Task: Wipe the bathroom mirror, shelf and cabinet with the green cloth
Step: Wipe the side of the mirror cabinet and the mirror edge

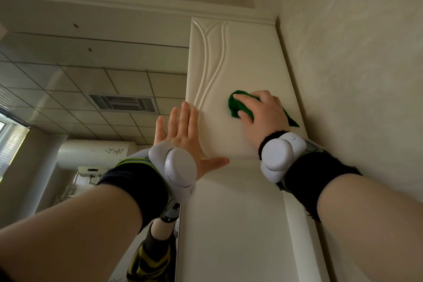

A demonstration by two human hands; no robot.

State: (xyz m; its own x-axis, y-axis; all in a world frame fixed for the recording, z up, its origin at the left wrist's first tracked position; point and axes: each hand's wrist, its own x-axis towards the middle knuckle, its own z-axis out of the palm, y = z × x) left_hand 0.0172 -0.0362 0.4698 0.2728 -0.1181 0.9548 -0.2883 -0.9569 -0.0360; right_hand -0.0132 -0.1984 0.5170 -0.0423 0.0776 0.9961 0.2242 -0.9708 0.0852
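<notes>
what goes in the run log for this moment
right hand pressing crumpled green cloth on cream cabinet door | left hand open

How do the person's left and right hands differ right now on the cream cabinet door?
The left hand is empty, open and flat with fingers spread; the right hand is curled over the bunched green cloth, pressing it against the cream cabinet door. The left sits at the door's left edge by the carved curve; the right is nearer the wall. Both wear white wrist devices.

Head camera tilted steeply upward, close to cabinet (240,71), ceiling (68,71) visible.
</notes>
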